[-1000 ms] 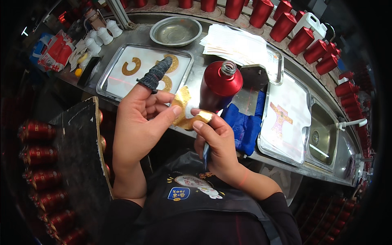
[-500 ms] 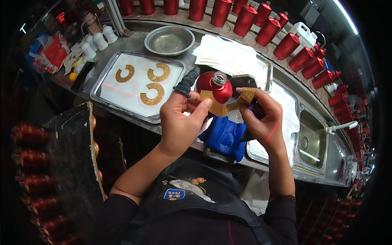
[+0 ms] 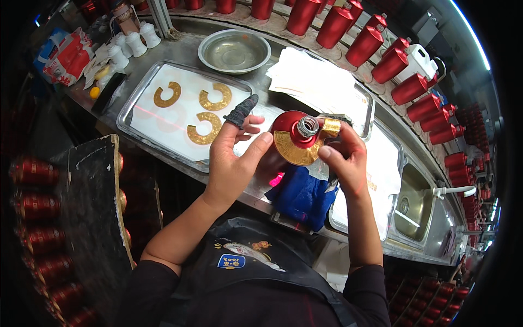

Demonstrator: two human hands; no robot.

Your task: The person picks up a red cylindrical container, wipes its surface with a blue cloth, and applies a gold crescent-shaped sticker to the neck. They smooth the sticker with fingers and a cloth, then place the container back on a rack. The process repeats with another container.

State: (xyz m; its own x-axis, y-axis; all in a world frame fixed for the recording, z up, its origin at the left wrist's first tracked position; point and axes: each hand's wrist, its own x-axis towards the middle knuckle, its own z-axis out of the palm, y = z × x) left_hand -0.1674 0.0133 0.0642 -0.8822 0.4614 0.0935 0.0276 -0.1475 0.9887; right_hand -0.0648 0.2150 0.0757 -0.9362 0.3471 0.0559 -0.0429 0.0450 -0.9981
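— Hands, state?
— Left hand [image 3: 231, 158] and right hand [image 3: 344, 159] both grip one red bottle [image 3: 294, 133], held above the blue cloth [image 3: 301, 196].
— Smaller items?
— Gold curved label [image 3: 294, 154] on bottle's shoulder; three more gold labels [image 3: 202, 128] lie in the steel tray [image 3: 131, 111].

Head-worn fisheye, looking steeply down, close over worktop [image 3: 180, 52]

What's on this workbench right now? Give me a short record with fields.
left hand: steadies the red bottle, grey cot on one finger
right hand: presses a gold label around the bottle's shoulder
tray: three gold C-shaped labels on white sheet
under the hands: blue cloth
behind: metal bowl, row of red bottles
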